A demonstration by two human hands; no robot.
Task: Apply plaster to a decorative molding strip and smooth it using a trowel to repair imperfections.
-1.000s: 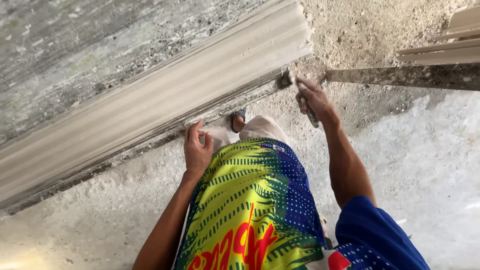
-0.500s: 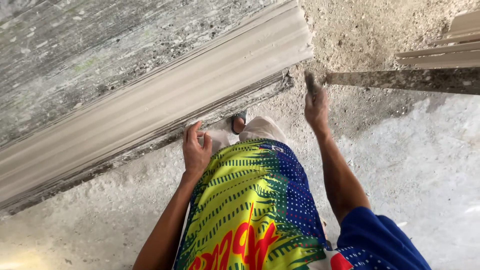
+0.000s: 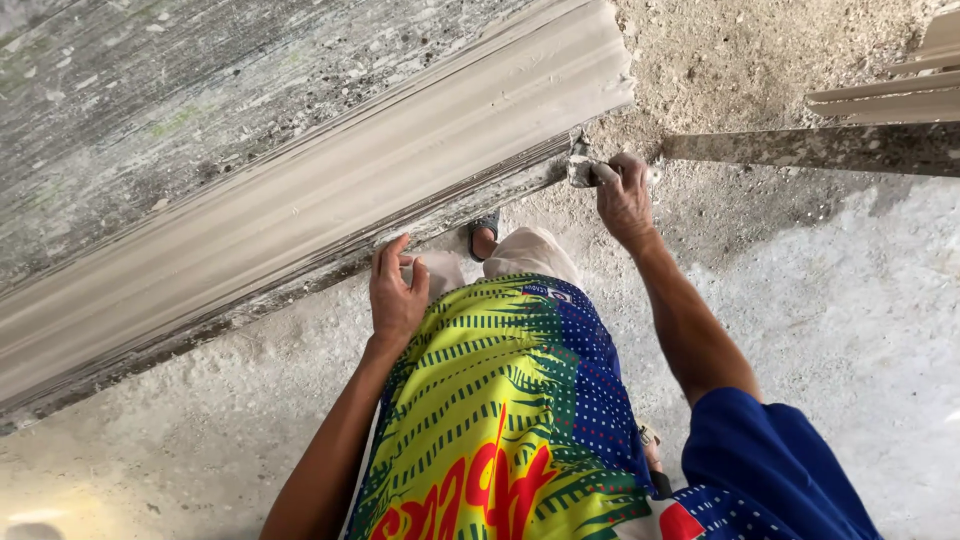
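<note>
The long ribbed plaster moulding runs diagonally, its cut end stopping beside a rough plank, with open dusty floor to the right. The right hand has its grip closed around a small scraper, pressed at the moulding's lower end corner. A second ago that hand was lower, the tool angled away. The left hand stays loosely open, fingertips on the moulding's bottom edge.

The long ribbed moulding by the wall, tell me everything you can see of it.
The moulding is a long pale grey strip, like plaster or cement, with parallel ridges running its length. It lies slantwise along the foot of the weathered wall, ending squarely at the upper right, its lower edge crusted with crumbly debris. The left hand rests against that edge; the right hand holds a small tool at its end.
</note>
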